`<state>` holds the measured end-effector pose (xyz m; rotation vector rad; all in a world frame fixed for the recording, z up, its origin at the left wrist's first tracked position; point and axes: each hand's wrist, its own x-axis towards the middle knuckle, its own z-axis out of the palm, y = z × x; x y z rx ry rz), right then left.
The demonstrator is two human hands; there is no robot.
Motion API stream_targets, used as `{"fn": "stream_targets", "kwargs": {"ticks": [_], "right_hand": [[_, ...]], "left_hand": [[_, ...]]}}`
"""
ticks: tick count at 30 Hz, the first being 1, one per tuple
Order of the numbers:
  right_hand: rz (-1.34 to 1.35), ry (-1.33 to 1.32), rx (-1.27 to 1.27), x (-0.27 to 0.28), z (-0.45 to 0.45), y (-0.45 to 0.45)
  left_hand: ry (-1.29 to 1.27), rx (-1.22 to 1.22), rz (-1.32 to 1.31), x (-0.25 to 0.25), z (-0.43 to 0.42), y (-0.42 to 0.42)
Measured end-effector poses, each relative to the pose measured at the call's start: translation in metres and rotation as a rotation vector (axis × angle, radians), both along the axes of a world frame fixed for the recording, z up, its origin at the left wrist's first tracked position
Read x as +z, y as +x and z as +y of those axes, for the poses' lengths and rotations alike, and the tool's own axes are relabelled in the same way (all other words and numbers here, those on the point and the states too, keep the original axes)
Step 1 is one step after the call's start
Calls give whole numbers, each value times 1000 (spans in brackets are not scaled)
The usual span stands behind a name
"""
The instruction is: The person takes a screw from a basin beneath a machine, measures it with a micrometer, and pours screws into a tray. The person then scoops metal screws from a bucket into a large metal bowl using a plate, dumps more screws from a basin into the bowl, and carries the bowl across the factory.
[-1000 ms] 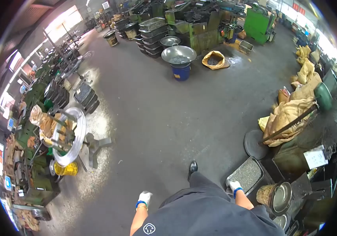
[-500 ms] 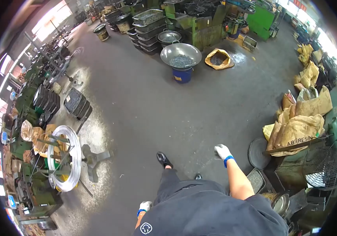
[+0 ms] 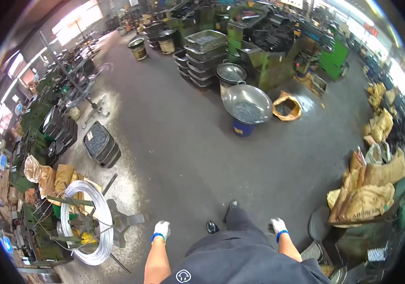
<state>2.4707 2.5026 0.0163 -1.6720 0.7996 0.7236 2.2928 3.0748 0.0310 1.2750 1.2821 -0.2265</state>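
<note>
My left hand [image 3: 162,229], in a white glove with a blue band at the wrist, hangs over the grey floor with its fingers curled. Nothing shows in it, but the inside of the hand is hidden. On the other side of my body, my right hand [image 3: 278,225] wears a similar glove and blue band; its fingers are too small to read clearly. The coil of silvery wire [image 3: 107,227] is left of my left hand. A round dark lid [image 3: 320,224] lies right of my right hand. Neither hand touches these things.
Ahead, a wide metal bowl [image 3: 247,105] of small parts sits on a blue bucket [image 3: 243,128], beside an open sack [image 3: 287,107]. Stacked trays [image 3: 206,41] stand behind it. More trays [image 3: 99,142] are at left; brown sacks [image 3: 367,204] line the right.
The bowl and stacked trays appear nearer and lower in view. My left hand has swung forward, while my right hand has moved back toward my body. The dark lid sits lower in view.
</note>
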Motion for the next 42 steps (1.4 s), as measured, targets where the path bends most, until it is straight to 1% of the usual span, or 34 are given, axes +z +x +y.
{"fn": "stream_targets", "kwargs": {"ticks": [4,5,7,8,9,10,11,13,14,15,16,17,18,19,20,21,22,25,27,28,29,31,32,34,35,36,37,39,41,42], "right_hand": [[16,28,-18,-24,26,60],[39,34,-59,-26,33,78],[73,48,-98,-37,47,110],[90,55,-92,-42,54,134],[108,61,-94,-46,62,155],[109,70,-106,-48,73,175],[83,53,-77,-50,83,200],[0,34,29,-50,102,258],[-53,32,103,-46,113,288],[-197,-69,239,-56,121,317],[-178,10,135,-36,137,343],[-145,57,87,-8,156,370],[-105,91,58,27,176,396],[-180,84,127,29,193,437],[-142,104,89,35,205,457],[-137,104,90,38,214,472],[-141,111,62,39,224,486],[-156,95,12,32,248,501],[-169,102,-31,17,258,498],[-108,102,-76,22,265,494],[-44,41,-108,18,272,486],[-15,-52,-65,-23,266,466],[-10,-56,-81,-16,275,467],[112,-51,-255,17,307,468],[-3,-160,-206,15,316,468],[1,-94,-269,14,323,470],[-1,-29,-333,15,329,473],[39,-8,-352,32,346,491],[68,16,-354,42,357,512],[46,16,-376,44,361,519]], "left_hand": [[-20,-8,-81,3,25,95],[-18,-4,-79,1,26,114],[-61,-105,-61,-17,38,138],[-52,-148,-27,-6,38,152],[-28,-96,29,9,31,163],[-89,-75,20,4,37,170],[-53,-252,21,4,44,176],[-118,-48,95,30,43,199],[-119,-50,104,29,50,213],[-115,5,107,28,55,222],[-116,60,119,28,56,223],[-47,10,113,40,56,235],[-64,9,108,38,61,244],[-83,13,106,34,73,264],[-73,-74,104,30,84,272],[-73,-72,108,17,97,276],[22,-301,18,-8,115,275],[128,-451,-59,-18,158,309],[129,-539,-35,-26,199,349],[128,-576,-41,-34,223,369],[127,-612,-48,-41,247,390],[899,-1463,-290,-44,292,431],[669,-1280,-195,-27,304,467],[741,-1229,-297,-28,344,526],[1022,-1345,-511,-46,366,544],[442,-836,-240,-20,365,576],[-96,-298,51,16,358,622],[-35,-364,53,26,366,674],[-73,-416,36,32,370,724],[-26,-427,30,34,365,743]]}}
